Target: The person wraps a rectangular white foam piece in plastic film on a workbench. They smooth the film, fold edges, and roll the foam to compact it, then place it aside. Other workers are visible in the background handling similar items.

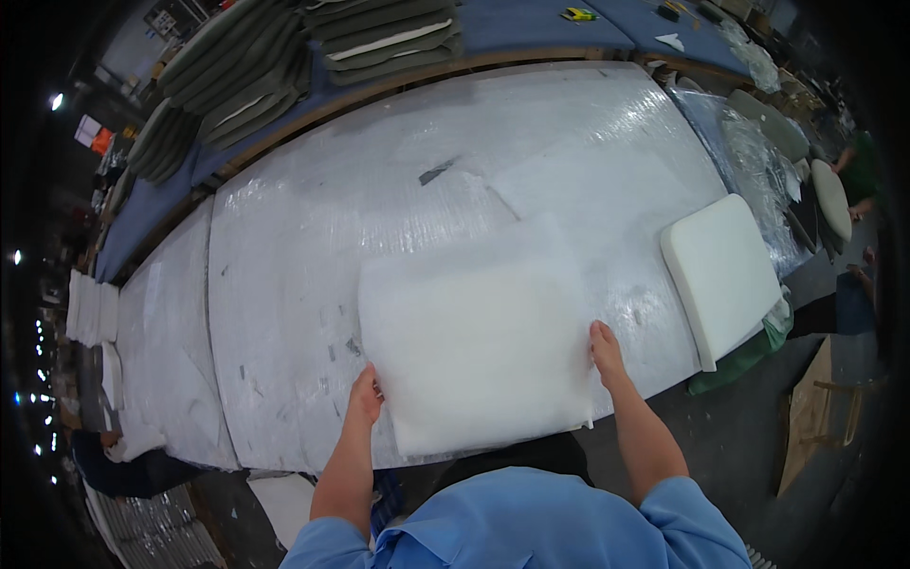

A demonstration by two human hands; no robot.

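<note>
Dark pads stacked on blue bench; yellow item right of them; crumpled clear plastic farther right.

Behind the ringless, gloveless fingers, bare forearms run into short sleeves of a plain light-blue shirt, creased, with a folded edge behind the left fingers.

A padded sheet lies on the near part of the bench, between the left hand at its left edge and the right hand at its right. Farther right, a cushion rests at the bench's right end; beyond it lies plastic film. Behind the bench runs a far bench, bearing stacked pads toward its left and a small tool right of them. A wooden frame stands near right, on the floor.
</note>
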